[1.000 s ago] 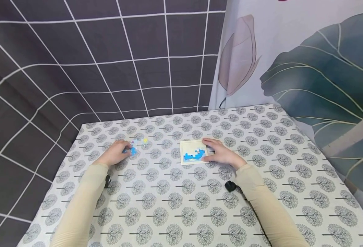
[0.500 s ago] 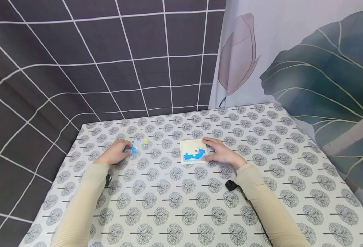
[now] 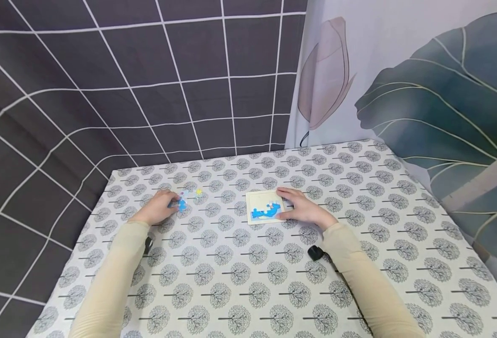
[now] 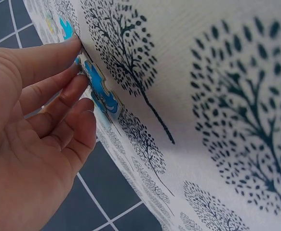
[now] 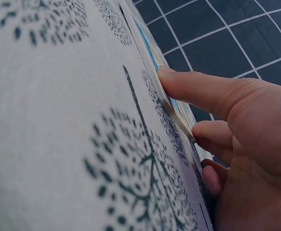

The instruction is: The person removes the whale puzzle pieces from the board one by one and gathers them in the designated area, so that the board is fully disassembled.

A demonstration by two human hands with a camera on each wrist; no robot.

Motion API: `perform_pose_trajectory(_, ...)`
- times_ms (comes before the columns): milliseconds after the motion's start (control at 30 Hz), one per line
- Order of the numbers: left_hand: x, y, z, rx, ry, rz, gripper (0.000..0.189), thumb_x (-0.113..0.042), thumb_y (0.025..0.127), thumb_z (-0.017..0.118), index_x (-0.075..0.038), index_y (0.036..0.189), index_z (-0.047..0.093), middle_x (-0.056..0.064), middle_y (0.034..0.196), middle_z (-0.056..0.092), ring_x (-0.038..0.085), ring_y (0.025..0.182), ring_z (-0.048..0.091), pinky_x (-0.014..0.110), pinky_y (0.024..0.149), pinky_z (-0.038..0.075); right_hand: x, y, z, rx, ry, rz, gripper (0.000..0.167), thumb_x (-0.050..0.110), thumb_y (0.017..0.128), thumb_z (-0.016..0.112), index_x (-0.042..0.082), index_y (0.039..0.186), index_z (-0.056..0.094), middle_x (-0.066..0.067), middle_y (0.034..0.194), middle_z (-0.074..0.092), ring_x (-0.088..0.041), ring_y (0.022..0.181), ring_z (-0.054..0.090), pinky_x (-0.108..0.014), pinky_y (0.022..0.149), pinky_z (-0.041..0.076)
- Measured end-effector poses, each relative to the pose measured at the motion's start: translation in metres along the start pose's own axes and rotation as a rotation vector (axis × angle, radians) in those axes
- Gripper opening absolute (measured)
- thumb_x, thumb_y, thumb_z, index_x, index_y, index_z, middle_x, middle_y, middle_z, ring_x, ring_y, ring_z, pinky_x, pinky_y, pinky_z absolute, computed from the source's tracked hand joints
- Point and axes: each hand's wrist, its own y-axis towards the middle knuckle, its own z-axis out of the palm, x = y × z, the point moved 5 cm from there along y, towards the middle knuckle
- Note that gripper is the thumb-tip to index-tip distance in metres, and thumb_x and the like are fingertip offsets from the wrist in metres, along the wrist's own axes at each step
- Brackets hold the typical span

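Observation:
A small cream puzzle tray (image 3: 256,199) lies flat near the table's middle. Blue pieces (image 3: 262,214) fill its lower part, while the upper part shows bare backing. My right hand (image 3: 305,210) grips the tray's right side, thumb at the near part and fingers at the far corner; its edge (image 5: 178,119) shows between them in the right wrist view. To the left, my left hand (image 3: 157,209) has thumb and fingertips on a blue puzzle piece (image 3: 182,205), seemingly pinching its edge. Another blue piece (image 4: 101,89) lies beside the fingertips. A piece with a yellow sun (image 3: 199,191) lies just beyond.
A white cloth printed with grey trees (image 3: 240,277) covers the table. A dark gridded curtain (image 3: 155,103) hangs behind and at left, a floral curtain (image 3: 434,103) at right. A black wrist device (image 3: 315,252) sits by the right sleeve.
The blue piece at the left fingertips has shifted very slightly. Both hands and the tray stay in nearly the same places; the head view tilts a little.

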Motion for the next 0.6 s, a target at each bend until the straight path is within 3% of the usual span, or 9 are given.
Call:
perform_pose_trajectory(400, -0.0004, -0.0002, 0.0019, 0.0, -0.005, -0.025, 0.034, -0.014, 0.094, 0.066, 0.005, 0.122, 0.064, 0.027, 0.136, 0.052, 0.045, 0.133, 0.042, 0.06, 0.114, 0.029, -0.0019, 0.0004, 0.0004, 0.005, -0.005, 0.005, 0.089, 0.029, 0.083, 0.08, -0.001, 0.153, 0.034, -0.016, 0.164, 0.024, -0.04, 0.149, 0.016, -0.062, 0.119, 0.01)
perform_pose_trajectory(600, -0.0003, -0.0005, 0.0003, -0.011, -0.01, -0.004, 0.034, -0.012, 0.093, 0.067, 0.006, 0.122, 0.064, 0.028, 0.135, 0.052, 0.046, 0.132, 0.043, 0.061, 0.114, 0.029, -0.0018, 0.0008, 0.0011, 0.009, -0.013, 0.017, 0.09, 0.031, 0.084, 0.08, 0.0, 0.154, 0.034, -0.014, 0.165, 0.023, -0.038, 0.15, 0.015, -0.06, 0.12, 0.01)
